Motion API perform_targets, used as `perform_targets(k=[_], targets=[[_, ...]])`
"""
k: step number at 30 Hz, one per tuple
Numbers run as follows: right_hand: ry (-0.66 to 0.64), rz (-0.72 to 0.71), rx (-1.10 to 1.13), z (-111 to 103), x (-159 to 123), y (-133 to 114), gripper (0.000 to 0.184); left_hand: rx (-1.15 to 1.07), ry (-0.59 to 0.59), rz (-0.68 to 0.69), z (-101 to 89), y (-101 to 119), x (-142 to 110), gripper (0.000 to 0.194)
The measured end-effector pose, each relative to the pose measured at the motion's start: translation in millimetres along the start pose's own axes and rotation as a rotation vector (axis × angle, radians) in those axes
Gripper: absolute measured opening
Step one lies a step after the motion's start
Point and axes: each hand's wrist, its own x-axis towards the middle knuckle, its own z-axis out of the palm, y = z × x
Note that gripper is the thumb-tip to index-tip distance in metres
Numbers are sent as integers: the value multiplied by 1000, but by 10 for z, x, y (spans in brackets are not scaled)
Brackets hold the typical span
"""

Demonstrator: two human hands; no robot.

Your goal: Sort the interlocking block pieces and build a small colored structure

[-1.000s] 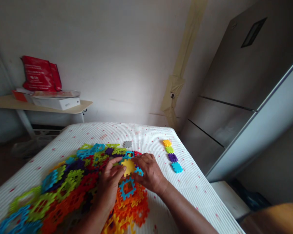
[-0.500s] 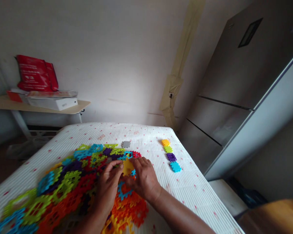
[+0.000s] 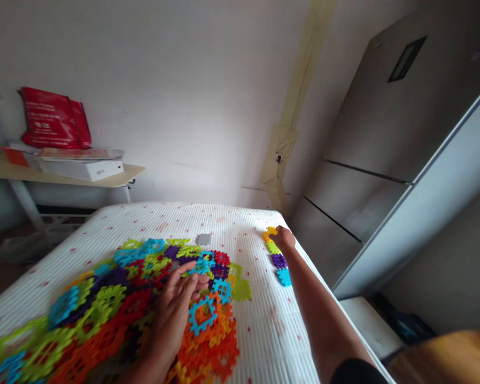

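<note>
A heap of colourful interlocking plastic tiles [image 3: 116,304] covers the left of a white ribbed tablecloth [image 3: 240,224]. My left hand [image 3: 175,309] lies flat on the heap, fingers stretched out and empty, beside a blue frame tile [image 3: 202,314]. My right hand [image 3: 284,238] reaches to the far right of the table, fingers closed on a yellow tile [image 3: 269,232] at the top of a short row. Below it in that row lie a green tile [image 3: 272,248], a purple tile [image 3: 279,261] and a blue tile [image 3: 283,277]. A grey tile [image 3: 203,239] lies alone behind the heap.
A tall steel fridge [image 3: 384,154] stands close to the table's right edge. At the back left a wooden side table [image 3: 8,169] carries a red bag [image 3: 54,120] and a white box [image 3: 84,169]. A solid lime tile [image 3: 242,289] lies just right of the heap.
My right hand left the heap and carried the yellow tile right and away to the row of small tiles. My left hand let go and flattened onto the heap.
</note>
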Motion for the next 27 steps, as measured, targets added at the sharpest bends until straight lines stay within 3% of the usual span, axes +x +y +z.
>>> perform_targets(k=[11,21,27], targets=[[-77,15,-73,192,95,-47,36,20,-19,7,-40,-30,-2,49],[-87,13,-90,250,134,-121,64,36,-30,6,-43,-23,11,51],[-112,29,-84,318,204,-201,59,36,-25,-4,-48,-29,15,52]])
